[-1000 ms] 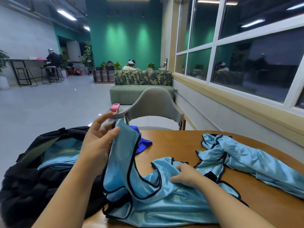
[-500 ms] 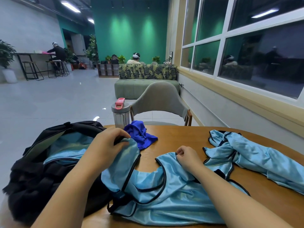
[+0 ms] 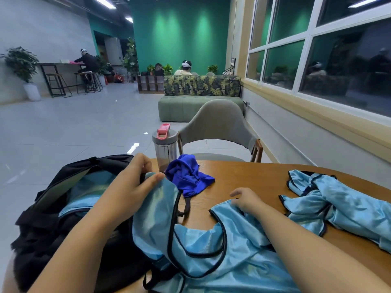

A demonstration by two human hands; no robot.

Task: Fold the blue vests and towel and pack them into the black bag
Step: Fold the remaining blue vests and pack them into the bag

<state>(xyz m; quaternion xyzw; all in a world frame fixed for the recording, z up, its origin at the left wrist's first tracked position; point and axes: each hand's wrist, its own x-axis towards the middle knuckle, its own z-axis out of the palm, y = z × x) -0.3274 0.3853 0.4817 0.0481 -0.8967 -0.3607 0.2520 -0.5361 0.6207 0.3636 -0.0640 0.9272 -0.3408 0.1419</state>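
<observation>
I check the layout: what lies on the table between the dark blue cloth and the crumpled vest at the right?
Only bare wood of the table lies between the dark blue cloth and the crumpled vest, per the head view.

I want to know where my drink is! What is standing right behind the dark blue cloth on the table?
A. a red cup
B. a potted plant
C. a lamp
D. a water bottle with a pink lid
D: a clear water bottle with a pink flip lid stands upright just behind the dark blue cloth, at the table's far edge.

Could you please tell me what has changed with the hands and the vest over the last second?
The left hand lowered the vest's strap from raised to table level, still pinching it. The right hand slid forward along the fabric. The black bag and crumpled vest stayed put.
</observation>
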